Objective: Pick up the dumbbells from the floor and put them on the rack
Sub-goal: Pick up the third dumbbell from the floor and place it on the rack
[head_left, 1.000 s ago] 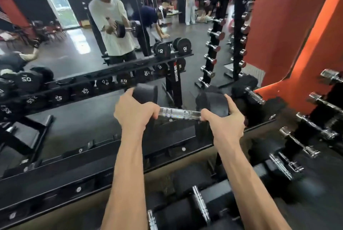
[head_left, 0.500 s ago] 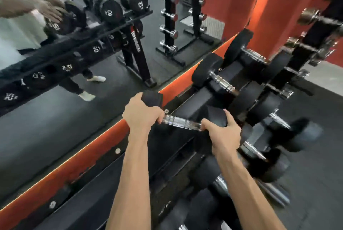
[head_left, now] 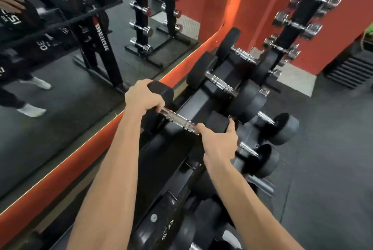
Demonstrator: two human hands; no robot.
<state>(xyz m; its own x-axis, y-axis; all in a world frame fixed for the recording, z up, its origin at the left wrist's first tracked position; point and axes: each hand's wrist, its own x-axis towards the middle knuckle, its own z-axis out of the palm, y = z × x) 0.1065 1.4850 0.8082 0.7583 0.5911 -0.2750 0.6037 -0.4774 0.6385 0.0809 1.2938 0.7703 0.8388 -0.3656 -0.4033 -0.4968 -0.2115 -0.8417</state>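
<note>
Both hands are clamped on one dumbbell (head_left: 178, 119): the left hand (head_left: 142, 96) is wrapped over its far-left head, the right hand (head_left: 219, 142) is closed around the near-right end of the chrome handle. It is held over the top tier of the rack (head_left: 161, 171), left of two racked dumbbells (head_left: 220, 82) (contact with the rack cannot be told). A mirror (head_left: 60, 88) is seen on the left.
</note>
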